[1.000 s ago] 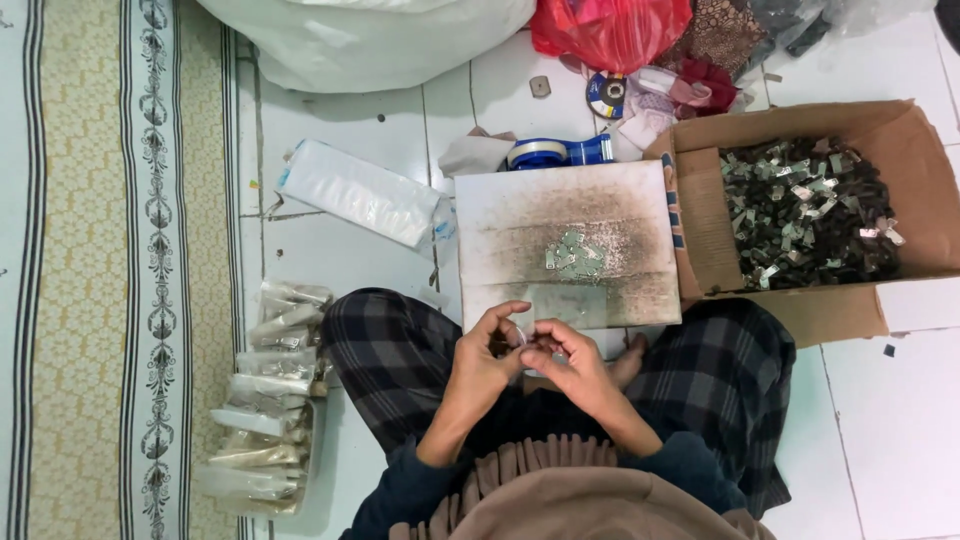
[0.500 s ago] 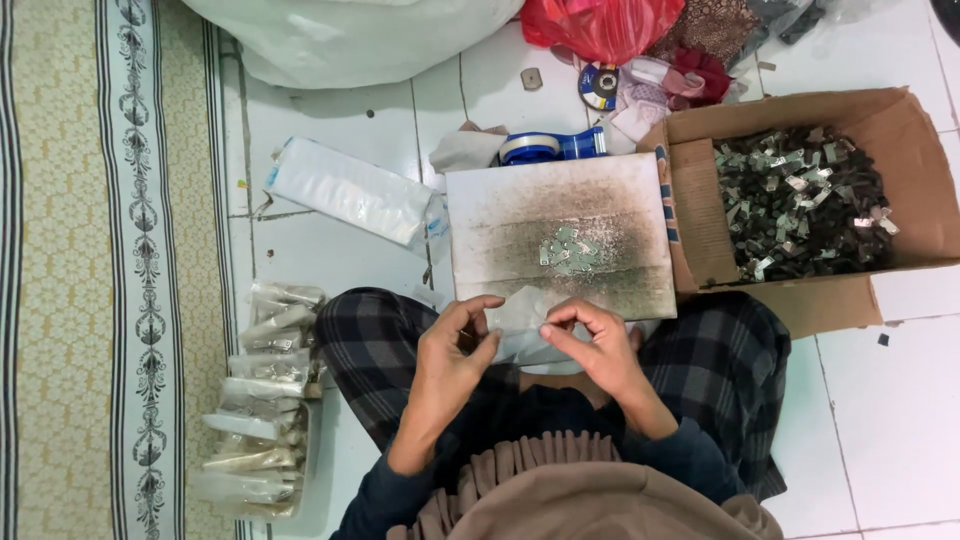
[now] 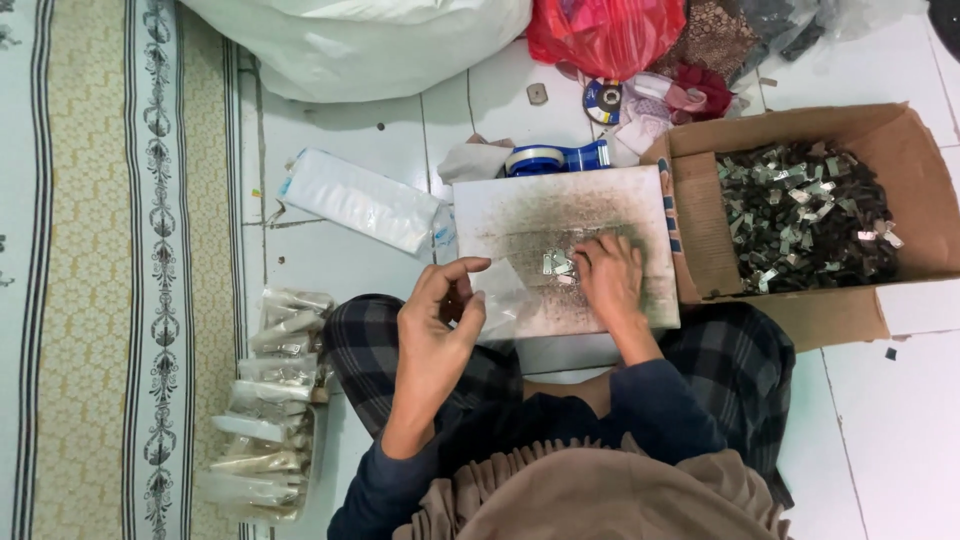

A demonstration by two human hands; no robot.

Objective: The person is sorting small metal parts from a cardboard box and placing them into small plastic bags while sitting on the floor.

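A: Left hand (image 3: 437,322)?
B: My fingers pinch one thin, clear plastic bag (image 3: 500,305), limp and glossy, at the near-left corner of the board (image 3: 610,205).
A: Right hand (image 3: 607,277)?
B: Flat, fingers spread over small shiny metal pieces (image 3: 556,265) mid-board; nothing gripped. Too many to count.
A: Other containers?
B: One cardboard box (image 3: 905,140) of similar pieces beyond the board's right edge.

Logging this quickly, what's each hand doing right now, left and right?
Left hand: closed, pinching a small clear plastic bag.
Right hand: fingers spread on the small metal pieces on the white board; holding anything cannot be told.
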